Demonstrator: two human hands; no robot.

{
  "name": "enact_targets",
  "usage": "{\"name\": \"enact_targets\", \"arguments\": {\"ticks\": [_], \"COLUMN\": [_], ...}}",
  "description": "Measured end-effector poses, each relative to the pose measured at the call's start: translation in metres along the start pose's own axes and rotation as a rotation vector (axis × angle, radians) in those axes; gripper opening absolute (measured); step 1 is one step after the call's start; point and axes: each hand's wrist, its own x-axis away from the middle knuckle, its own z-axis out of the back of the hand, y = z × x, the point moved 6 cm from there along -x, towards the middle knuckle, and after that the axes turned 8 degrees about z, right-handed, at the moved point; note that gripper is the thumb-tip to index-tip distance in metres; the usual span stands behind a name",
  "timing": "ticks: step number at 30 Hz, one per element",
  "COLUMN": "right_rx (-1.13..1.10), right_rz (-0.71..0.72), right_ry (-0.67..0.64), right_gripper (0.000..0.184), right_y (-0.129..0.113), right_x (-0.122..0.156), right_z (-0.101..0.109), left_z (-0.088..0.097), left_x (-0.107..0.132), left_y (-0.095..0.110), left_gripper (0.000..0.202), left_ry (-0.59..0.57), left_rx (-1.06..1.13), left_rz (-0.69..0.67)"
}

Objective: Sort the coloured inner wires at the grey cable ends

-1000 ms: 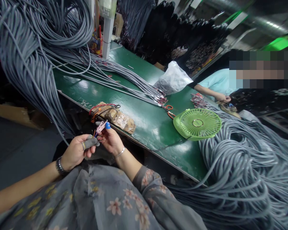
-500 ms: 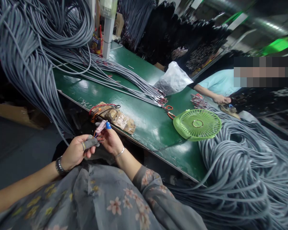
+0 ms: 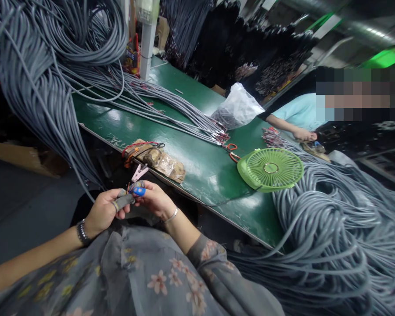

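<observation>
Thin coloured wires [image 3: 128, 188], orange and dark, stick up between my two hands in front of my lap. My left hand [image 3: 102, 211], its thumb in a grey cover with a yellowish band, is closed on these wires. Close against it, my right hand [image 3: 156, 199] pinches at the same wires, a blue cover [image 3: 138, 191] on one finger. What lies between the fingertips is partly hidden. Just above the right fingers a pale pink clip [image 3: 140, 172] sits at the table edge, beside a worn, tape-covered board [image 3: 166, 163].
A green table [image 3: 197, 169] runs diagonally ahead, bearing grey cables [image 3: 184, 118], a plastic bag [image 3: 238, 105] and a green fan [image 3: 270, 169]. Large cable coils hang at left [image 3: 36, 79] and heap at right [image 3: 335, 237]. Across the table, a person's hand [image 3: 304, 134] works.
My right hand has come down from the pink clip to the wires at my left fingertips, leaving the clip in plain sight. My left hand has barely moved.
</observation>
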Motion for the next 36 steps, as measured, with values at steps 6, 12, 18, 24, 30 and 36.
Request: {"name": "enact_targets", "arguments": {"ticks": [6,12,18,24,30,36], "right_rx": [0.072,0.080,0.082,0.101,-0.014,-0.099], "right_rz": [0.089,0.088,0.095,0.096,0.063,0.068], "right_ry": [0.111,0.125,0.179,0.194,0.193,0.224], "right_gripper": [0.045,0.045,0.045,0.044,0.049,0.051], "right_y": [-0.002,-0.001,-0.001,0.004,0.003,-0.010], "right_x": [0.001,0.001,0.001,0.003,-0.004,-0.025], "right_z": [-0.001,-0.005,-0.004,-0.001,0.006,0.004], "left_z": [0.000,-0.001,0.002,0.004,0.004,-0.006], "left_x": [0.000,0.003,0.001,0.003,0.006,0.005], "left_y": [0.000,0.001,-0.005,-0.004,0.005,0.013], "left_gripper": [0.021,0.019,0.027,0.030,0.028,0.031], "left_ry": [0.011,0.012,0.043,0.100,0.145,0.117], "left_rx": [-0.029,-0.019,-0.002,0.102,0.231,0.275], "left_rz": [-0.007,0.008,0.019,0.029,0.060,0.062]}}
